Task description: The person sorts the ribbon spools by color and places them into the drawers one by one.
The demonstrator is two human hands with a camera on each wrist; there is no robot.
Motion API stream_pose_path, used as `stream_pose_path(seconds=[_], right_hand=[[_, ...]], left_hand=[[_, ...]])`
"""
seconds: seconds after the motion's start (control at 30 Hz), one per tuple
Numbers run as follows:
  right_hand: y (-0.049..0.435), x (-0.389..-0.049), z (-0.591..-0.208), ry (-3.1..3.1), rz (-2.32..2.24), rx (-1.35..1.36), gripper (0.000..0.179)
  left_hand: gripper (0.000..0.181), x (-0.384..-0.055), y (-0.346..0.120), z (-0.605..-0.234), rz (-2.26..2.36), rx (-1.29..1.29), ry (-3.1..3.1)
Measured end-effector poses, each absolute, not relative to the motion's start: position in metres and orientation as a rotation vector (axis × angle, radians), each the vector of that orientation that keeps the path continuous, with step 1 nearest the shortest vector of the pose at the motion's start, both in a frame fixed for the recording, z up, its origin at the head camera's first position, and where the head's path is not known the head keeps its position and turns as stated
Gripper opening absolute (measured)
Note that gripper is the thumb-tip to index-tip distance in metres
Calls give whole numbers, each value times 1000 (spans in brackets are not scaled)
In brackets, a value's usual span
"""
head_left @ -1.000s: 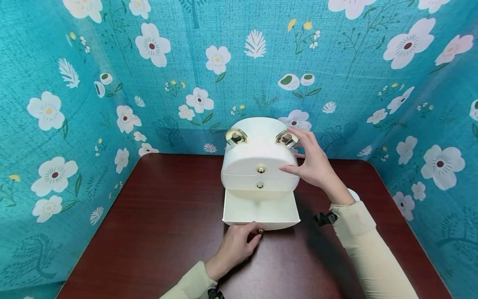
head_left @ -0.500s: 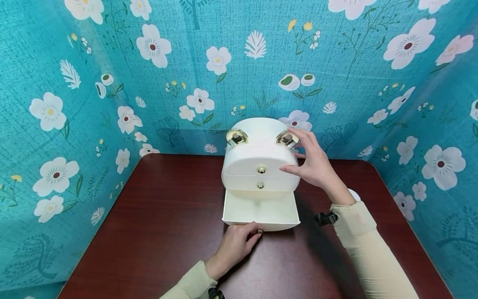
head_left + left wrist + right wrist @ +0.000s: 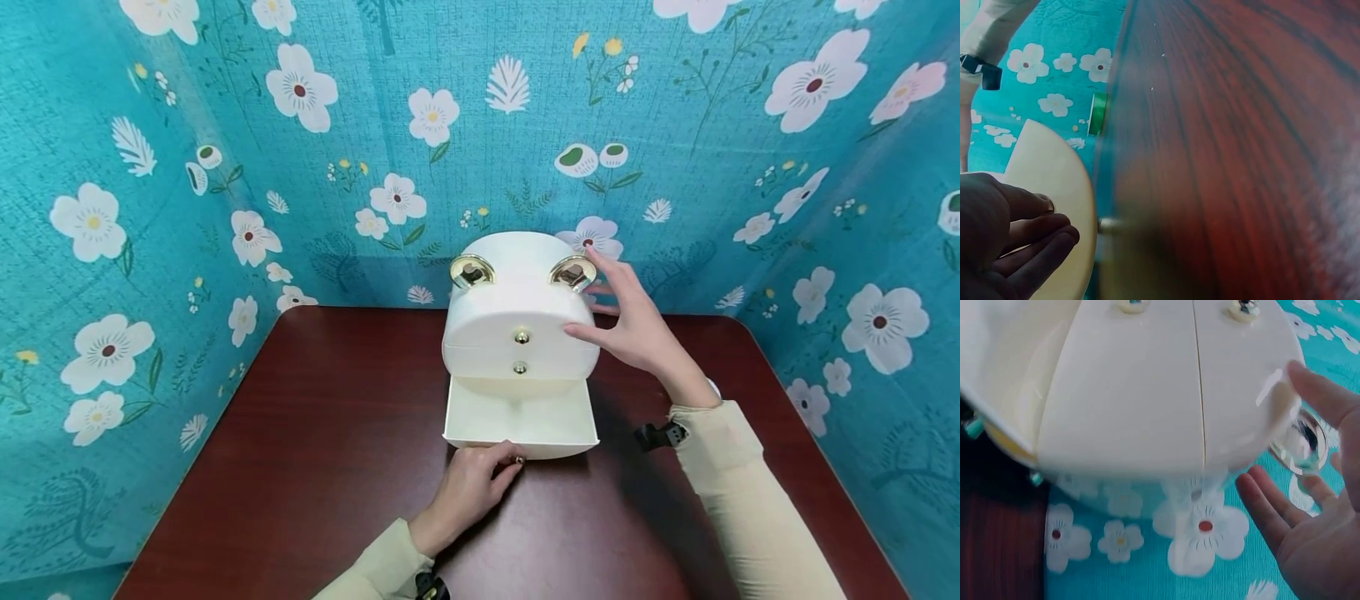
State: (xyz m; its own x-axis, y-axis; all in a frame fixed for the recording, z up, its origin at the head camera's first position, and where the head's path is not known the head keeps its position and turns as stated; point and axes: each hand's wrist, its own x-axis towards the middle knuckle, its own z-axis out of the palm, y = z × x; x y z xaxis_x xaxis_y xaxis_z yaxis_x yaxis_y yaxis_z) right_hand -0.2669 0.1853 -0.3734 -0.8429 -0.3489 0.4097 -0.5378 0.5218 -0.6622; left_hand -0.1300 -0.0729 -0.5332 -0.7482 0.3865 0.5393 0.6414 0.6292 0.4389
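A white cosmetics storage box (image 3: 517, 292) with a rounded top and two gold ring ornaments stands at the table's back. Its bottom drawer (image 3: 521, 417) is pulled out, with bare inside surfaces showing. At the drawer front, my left hand (image 3: 474, 487) pinches the small gold drawer knob (image 3: 520, 459) between thumb and index finger. My right hand (image 3: 637, 329) is spread beside the box's right side. Its thumb is right at the front face and its other fingers reach behind the right gold ring (image 3: 573, 272). In the right wrist view, those fingers (image 3: 1260, 500) stand apart around the box's edge.
The dark red-brown wooden table (image 3: 337, 433) is enclosed by teal floral cloth (image 3: 360, 108) on the back and sides. A small round object with a green side (image 3: 1099, 114) stands near the box, mostly hidden behind the right wrist in the head view.
My right hand's fingers have spread and eased off the box and its right gold ring. The left hand keeps its pinch on the knob, and the drawer stays pulled out.
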Motion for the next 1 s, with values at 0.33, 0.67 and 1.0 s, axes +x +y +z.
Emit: stream_pose_path(seconds=[0.33,0.67,1.0], right_hand=[[249,-260,-408,-2735,1147,432,70],[321,-250,-461,-3007,899,246,89],[355,-250,-500,-3152,851,179,96]], left_hand=[[16,-130,-73,-532,-890,-803,-2464],[17,-132,-73,-529,-894,-816,-2459],[16,-130,-74,-530,-911,-825,-2487]])
